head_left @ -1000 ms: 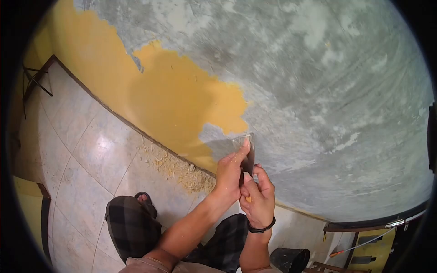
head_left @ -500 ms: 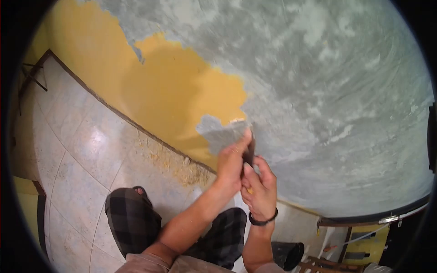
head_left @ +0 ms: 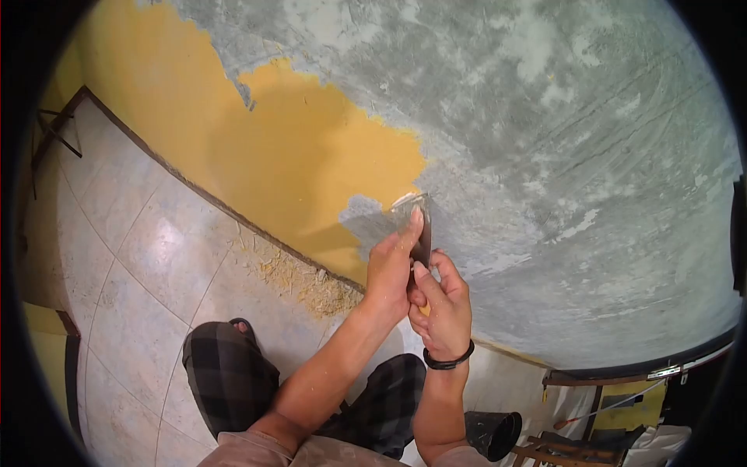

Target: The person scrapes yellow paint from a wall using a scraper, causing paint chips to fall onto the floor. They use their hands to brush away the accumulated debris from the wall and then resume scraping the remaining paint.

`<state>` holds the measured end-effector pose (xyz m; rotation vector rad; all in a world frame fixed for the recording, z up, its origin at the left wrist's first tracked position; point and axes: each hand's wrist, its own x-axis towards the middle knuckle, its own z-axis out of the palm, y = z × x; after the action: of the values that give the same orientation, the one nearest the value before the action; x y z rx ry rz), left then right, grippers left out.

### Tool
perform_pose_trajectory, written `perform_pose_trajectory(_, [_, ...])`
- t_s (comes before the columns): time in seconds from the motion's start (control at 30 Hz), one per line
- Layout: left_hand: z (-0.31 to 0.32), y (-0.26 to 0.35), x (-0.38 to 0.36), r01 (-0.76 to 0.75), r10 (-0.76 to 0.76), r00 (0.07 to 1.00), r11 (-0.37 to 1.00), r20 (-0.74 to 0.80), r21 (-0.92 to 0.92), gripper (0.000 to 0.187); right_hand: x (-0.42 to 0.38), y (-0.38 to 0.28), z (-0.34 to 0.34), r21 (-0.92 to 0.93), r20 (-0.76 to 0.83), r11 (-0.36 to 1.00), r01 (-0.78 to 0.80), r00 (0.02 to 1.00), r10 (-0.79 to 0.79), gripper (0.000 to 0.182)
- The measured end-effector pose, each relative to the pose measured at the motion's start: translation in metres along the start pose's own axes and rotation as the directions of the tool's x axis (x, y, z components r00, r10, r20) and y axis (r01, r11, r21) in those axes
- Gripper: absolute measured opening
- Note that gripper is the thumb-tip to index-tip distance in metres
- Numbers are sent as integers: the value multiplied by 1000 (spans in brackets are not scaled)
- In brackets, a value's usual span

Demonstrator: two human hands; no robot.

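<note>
A paint scraper [head_left: 424, 233] with a flat metal blade lies against the wall, its front edge at the ragged border of the yellow paint [head_left: 372, 159]. My right hand [head_left: 445, 310] is closed around its handle, of which a bit of yellow shows between the fingers. Higher up, my left hand [head_left: 391, 266] grips the blade, with a finger stretched along it towards the front edge. A pale curl of scraped paint sits at that edge. Around and above the blade the wall is bare grey plaster [head_left: 498, 167].
Paint scrapings [head_left: 311, 292] lie on the tiled floor [head_left: 128, 288] along the wall's foot. My knees are bent below my arms. A black bucket [head_left: 494, 434] stands at lower right, beside a wooden piece of furniture [head_left: 556, 453]. A dark metal frame [head_left: 62, 132] is at far left.
Both hands and the scraper have moved slightly up the wall, towards the yellow paint. The grip looks the same, and the view has shifted a little.
</note>
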<state>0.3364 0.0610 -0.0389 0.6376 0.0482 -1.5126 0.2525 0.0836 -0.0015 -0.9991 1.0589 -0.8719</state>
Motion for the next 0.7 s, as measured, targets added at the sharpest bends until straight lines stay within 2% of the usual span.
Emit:
perform_pose_trajectory(0.1, [1,3,-1,-16,17,1000,1000,16,-15,40,2,-2,1,-7,28,1000,-3,1000,4,16])
perform_pose_trajectory(0.23, [0,-3,-1,-21,21,999,1000,25,-3,39,-9,-2,3,-83,-51,996,6,999,-10,15])
perform_pose_trajectory(0.27, [4,-5,0,-32,31,999,998,-5,-52,40,-9,-4,5,-92,-80,996,11,997,-18,15])
perform_pose_trajectory(0.4, [-3,-2,0,-39,43,998,994,35,-102,40,-7,-5,16,-85,-79,996,4,997,-11,15])
perform_pose_trajectory(0.47, [-6,-5,1,8,-6,999,999,53,-37,39,-15,-3,6,-77,-79,997,-1,997,-5,17])
perform_pose_trajectory(0.5, [-2,2,6,-15,18,998,999,64,-34,39,-10,-6,7,-68,-66,998,9,998,-14,20])
perform_pose_trajectory(0.57, [5,-1,9,-62,62,998,996,-2,-59,39,4,-7,3,-93,-105,996,15,994,-25,21])
perform_pose_trajectory(0.63, [9,-10,5,-58,65,997,990,48,-127,39,7,-14,-9,-21,-33,998,-63,998,62,22])
perform_pose_trajectory(0.67, [6,-13,3,-31,39,998,990,55,-139,38,-1,-7,-2,-93,-103,996,11,994,-21,19])
perform_pose_trajectory(0.7, [2,-12,2,-14,23,998,989,57,-146,37,-12,-10,3,-159,-68,987,29,997,-41,15])
